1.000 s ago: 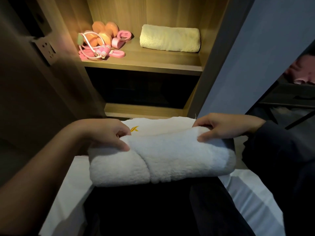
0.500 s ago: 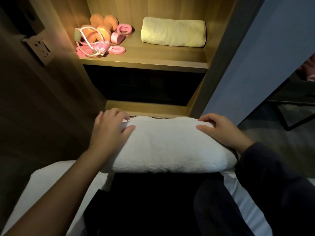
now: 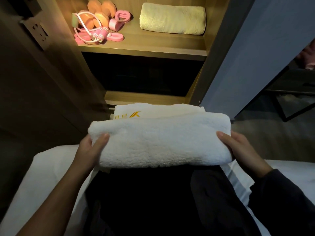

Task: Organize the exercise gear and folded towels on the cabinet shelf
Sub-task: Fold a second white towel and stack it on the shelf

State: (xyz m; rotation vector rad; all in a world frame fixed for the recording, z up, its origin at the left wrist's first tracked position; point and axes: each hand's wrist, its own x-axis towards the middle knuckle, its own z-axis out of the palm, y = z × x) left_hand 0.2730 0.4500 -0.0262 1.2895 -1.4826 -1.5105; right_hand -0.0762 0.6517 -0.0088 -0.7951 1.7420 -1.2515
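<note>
The fingers of the left hand (image 3: 90, 150) and the right hand (image 3: 238, 149) lie out of sight beneath the rolled white towel (image 3: 162, 142), with only the thumbs showing on top. The towel's fold covers the lower part of its gold emblem (image 3: 134, 114), so the lettering cannot be read. The cabinet's lower compartment (image 3: 144, 75) is too dark to make out, and a pink shape (image 3: 309, 60) at the right edge is cut off and blurred.

Exercise gear (image 3: 99, 25) left of shelf towel (image 3: 172, 18)
</note>
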